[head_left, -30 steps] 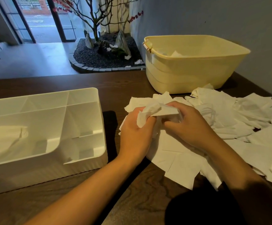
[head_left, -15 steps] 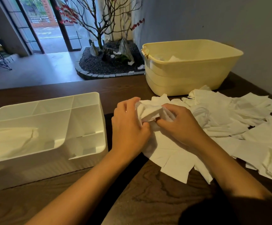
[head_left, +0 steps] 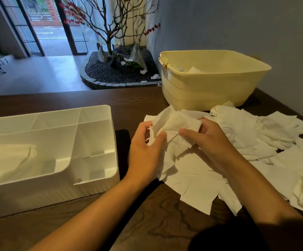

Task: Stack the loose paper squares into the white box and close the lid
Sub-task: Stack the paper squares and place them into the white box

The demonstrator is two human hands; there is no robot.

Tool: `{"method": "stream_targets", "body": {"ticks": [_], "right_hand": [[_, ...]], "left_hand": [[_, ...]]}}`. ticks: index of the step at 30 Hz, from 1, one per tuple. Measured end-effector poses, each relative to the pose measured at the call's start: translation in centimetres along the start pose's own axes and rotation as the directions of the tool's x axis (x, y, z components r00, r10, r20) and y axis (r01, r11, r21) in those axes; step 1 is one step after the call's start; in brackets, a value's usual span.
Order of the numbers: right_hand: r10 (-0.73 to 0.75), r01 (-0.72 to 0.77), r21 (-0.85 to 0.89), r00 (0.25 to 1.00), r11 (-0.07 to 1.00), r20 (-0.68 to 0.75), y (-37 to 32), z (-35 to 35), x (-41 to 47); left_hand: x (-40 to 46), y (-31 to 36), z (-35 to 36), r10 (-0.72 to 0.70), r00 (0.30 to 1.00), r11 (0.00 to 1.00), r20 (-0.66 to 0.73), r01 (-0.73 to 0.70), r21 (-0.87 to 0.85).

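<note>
Both hands are right in the thick of it, over the near-left edge of the heap of loose white paper squares [head_left: 255,147] that sprawls across the right side of the dark wood-grain table [head_left: 156,225]. The left hand [head_left: 145,151] has its fingers curled and its thumb pressed in, pinching the left side of a crumpled bundle of white paper squares [head_left: 172,124] lifted just above the heap. The right hand [head_left: 210,140] grips the bundle's other side, thumb stretched across the front of the paper, fingers tucked behind it where they can't be made out fully. The bundle sits between the two hands, bunched and creased, its top corners sticking up. Off to the left, well apart from the hands, the white rectangular plastic box with inner dividers [head_left: 100,178] stands open on the table, and a sheet of white paper [head_left: 11,154] already lies in its large left compartment; the smaller compartments along the back and right show only plastic. Behind the heap, against the grey wall, stands a pale yellow plastic tub [head_left: 210,87] with some white paper showing inside. Beyond the table edge, a bare-branched tree with red leaves [head_left: 109,29] rises from a bed of dark gravel.
</note>
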State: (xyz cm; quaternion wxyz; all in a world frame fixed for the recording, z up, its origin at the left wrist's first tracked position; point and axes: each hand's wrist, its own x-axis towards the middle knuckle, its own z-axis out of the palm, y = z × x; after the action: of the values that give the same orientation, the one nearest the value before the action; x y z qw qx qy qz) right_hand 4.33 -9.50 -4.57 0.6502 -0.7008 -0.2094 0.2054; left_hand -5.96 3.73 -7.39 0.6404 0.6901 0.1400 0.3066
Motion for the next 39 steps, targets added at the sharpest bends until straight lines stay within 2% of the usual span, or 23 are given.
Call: {"method": "stream_targets", "body": {"ticks": [4,8,11,14,17,20,23,26,30,34,39], "right_hand": [[0.047,-0.047,-0.002,0.997,0.999,-0.054,0.3,-0.1,0.5],[0.073,-0.073,0.004,0.995,0.997,-0.071,0.4,-0.1,0.7],[0.086,-0.083,0.060,0.994,0.995,-0.060,0.1,-0.3,0.6],[0.091,-0.088,0.087,0.995,0.992,-0.029,-0.3,-0.6,0.4],[0.086,-0.080,0.097,0.994,0.992,-0.064,-0.5,-0.6,0.2],[0.050,-0.043,0.068,0.993,0.997,-0.105,-0.7,-0.4,0.0],[0.009,-0.005,0.043,0.994,0.999,-0.112,-0.8,-0.2,-0.3],[-0.003,0.014,0.144,0.997,0.989,-0.079,-0.8,-0.2,-0.5],[-0.021,0.031,0.214,0.998,0.976,-0.051,-0.8,-0.4,-0.4],[-0.062,0.066,0.103,0.997,0.992,-0.042,-0.5,0.2,-0.7],[-0.090,0.088,-0.033,0.992,0.996,-0.088,-0.8,0.2,-0.9]], "left_hand": [[0.1,-0.1,0.3,0.019,0.999,0.995,-0.039,-0.015,0.095],[1.1,0.7,0.0,0.011,1.000,0.982,0.000,-0.011,0.190],[1.8,1.3,0.1,0.002,1.000,0.992,0.015,-0.004,0.126],[1.5,0.7,0.3,0.004,0.999,1.000,-0.047,-0.002,0.029],[1.0,0.2,0.5,-0.038,0.994,0.999,-0.100,0.034,-0.036],[0.6,0.0,0.8,0.078,0.986,0.995,-0.146,-0.068,0.074],[0.3,-0.2,0.9,0.166,0.984,0.971,-0.065,-0.151,0.186],[-0.1,-0.3,1.0,0.220,0.975,0.960,0.033,-0.223,0.171],[0.2,-0.3,1.1,0.156,0.988,0.977,0.001,-0.154,0.147],[0.8,-0.1,0.7,0.019,0.999,0.998,-0.033,-0.021,-0.067],[1.1,-0.1,0.5,-0.005,0.995,0.993,-0.099,-0.008,-0.121]]}}
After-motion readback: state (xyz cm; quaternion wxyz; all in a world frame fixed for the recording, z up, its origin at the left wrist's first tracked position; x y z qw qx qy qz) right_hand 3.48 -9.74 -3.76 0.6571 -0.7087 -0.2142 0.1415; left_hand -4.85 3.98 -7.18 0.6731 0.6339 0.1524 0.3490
